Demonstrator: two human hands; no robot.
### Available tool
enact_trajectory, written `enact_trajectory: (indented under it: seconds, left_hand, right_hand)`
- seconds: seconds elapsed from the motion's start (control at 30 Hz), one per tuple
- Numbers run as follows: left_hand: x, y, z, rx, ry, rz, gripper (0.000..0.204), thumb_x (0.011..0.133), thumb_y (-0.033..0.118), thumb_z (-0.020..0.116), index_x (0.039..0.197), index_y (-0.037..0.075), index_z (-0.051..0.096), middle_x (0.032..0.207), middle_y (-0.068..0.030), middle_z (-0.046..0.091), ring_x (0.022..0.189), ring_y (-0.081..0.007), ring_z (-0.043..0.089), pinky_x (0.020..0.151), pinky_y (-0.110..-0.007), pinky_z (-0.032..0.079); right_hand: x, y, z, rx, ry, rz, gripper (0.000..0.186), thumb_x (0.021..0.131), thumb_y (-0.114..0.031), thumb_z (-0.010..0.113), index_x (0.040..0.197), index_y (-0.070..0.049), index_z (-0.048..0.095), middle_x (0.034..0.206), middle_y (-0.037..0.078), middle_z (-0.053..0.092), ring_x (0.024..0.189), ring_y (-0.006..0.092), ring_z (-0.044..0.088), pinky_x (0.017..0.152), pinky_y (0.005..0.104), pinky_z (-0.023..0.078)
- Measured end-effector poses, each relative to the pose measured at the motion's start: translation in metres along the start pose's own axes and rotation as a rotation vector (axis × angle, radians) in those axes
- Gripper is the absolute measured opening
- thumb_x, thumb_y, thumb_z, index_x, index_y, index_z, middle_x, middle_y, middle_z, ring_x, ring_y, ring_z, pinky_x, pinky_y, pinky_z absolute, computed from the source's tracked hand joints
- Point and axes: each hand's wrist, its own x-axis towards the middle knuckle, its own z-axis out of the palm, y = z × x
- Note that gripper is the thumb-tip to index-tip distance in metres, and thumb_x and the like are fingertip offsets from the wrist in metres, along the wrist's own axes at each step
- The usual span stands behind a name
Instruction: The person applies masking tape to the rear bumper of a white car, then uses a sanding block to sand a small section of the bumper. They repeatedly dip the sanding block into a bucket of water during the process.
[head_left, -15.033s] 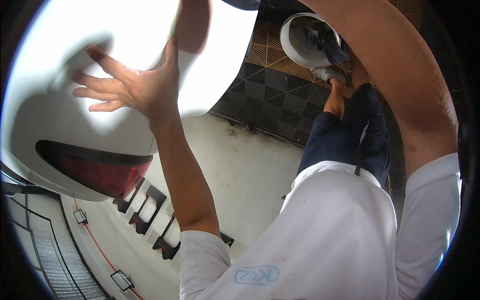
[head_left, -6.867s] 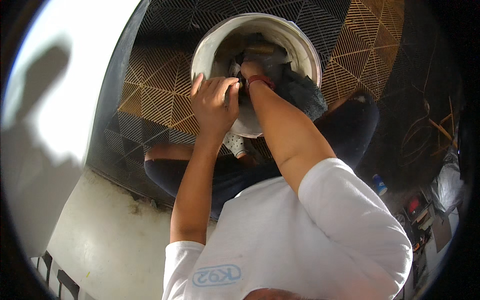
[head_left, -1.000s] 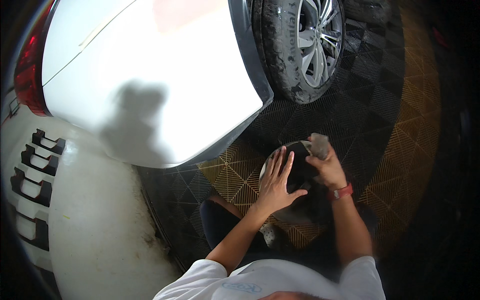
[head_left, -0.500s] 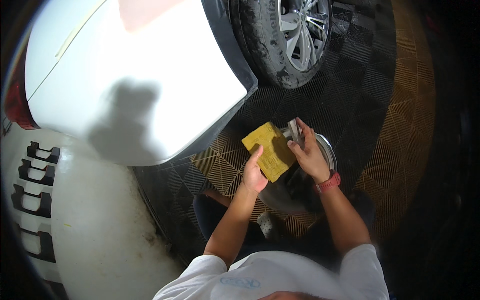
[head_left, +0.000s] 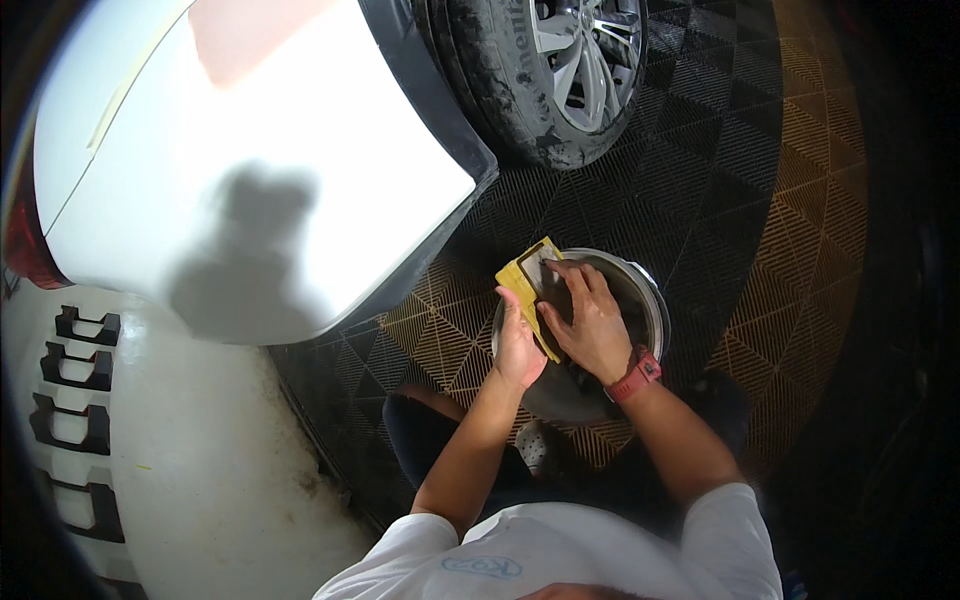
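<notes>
My left hand [head_left: 520, 350] holds a thin yellow sheet [head_left: 514, 278], with the thumb along its edge and the fingers hidden behind it. Faint marks and a bend show on the sheet; its material is hard to tell. With its fingers bent, my right hand [head_left: 597, 335] presses a light grey flat block [head_left: 538, 263] against the face of the sheet. Much of the block is covered by that hand. Both hands are above a round metal basin [head_left: 655, 310], whose dark inside is partly hidden by them.
A white car body panel [head_left: 370, 190] with a dark lower trim fills the upper left. Beside it stands a tyre with a silver wheel rim [head_left: 590, 70]. Black and tan grid tiles [head_left: 690, 170] cover the floor. Several black brackets [head_left: 75, 425] lie at the far left.
The grey block, held apart by my right hand before, now lies against the yellow sheet. My left hand has turned the sheet more edge-on, and my right hand has moved left.
</notes>
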Motion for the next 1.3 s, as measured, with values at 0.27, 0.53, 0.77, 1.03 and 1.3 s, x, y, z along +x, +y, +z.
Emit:
enact_trajectory:
  seconds: [0.27,0.53,0.77,1.03,1.3]
  left_hand:
    - [-0.004,-0.005,0.006,-0.228,0.097,-0.06,0.075,0.113,0.067,0.029,0.16,0.013,0.049,0.161,-0.0063,0.054,0.148,-0.0256,0.05,0.125,-0.047,0.038]
    - [-0.004,0.006,0.0,-0.325,-0.037,-0.047,0.059,0.115,0.047,0.031,0.157,0.012,0.053,0.158,-0.004,0.057,0.147,-0.0244,0.052,0.125,-0.047,0.037]
    - [-0.003,0.003,0.003,-0.233,0.036,-0.038,0.06,0.117,0.045,0.028,0.161,0.011,0.049,0.162,-0.0077,0.053,0.15,-0.0256,0.049,0.127,-0.046,0.035]
    - [-0.002,0.009,0.003,-0.362,-0.095,-0.087,0.063,0.116,0.046,0.028,0.161,0.006,0.047,0.161,-0.0131,0.054,0.148,-0.031,0.052,0.126,-0.051,0.037]
    - [-0.003,0.012,0.022,-0.385,-0.025,-0.151,0.06,0.118,0.043,0.028,0.162,0.007,0.046,0.165,-0.0126,0.051,0.152,-0.0307,0.048,0.129,-0.051,0.035]
  right_hand:
    - [-0.003,0.004,-0.003,-0.021,-0.001,-0.035,0.054,0.089,-0.015,0.081,0.138,-0.004,0.061,0.125,0.019,0.068,0.111,0.0408,0.066,0.097,0.0486,0.056]
    - [0.003,0.005,0.001,0.055,0.028,-0.059,0.053,0.087,-0.015,0.083,0.134,-0.002,0.063,0.124,0.019,0.071,0.112,0.0399,0.067,0.098,0.0475,0.056]
    - [0.0,0.005,0.006,0.118,0.047,0.02,0.051,0.085,-0.016,0.085,0.13,-0.001,0.067,0.119,0.02,0.072,0.108,0.0393,0.069,0.098,0.0465,0.056]
    - [0.004,0.015,0.005,0.647,0.191,0.406,0.028,0.11,-0.014,0.051,0.126,0.002,0.066,0.097,0.019,0.076,0.084,0.026,0.076,0.081,0.0377,0.059]
    - [0.003,0.01,0.004,0.13,0.139,0.032,0.03,0.098,0.001,0.064,0.127,-0.006,0.066,0.111,0.019,0.062,0.091,0.0405,0.067,0.082,0.0459,0.057]
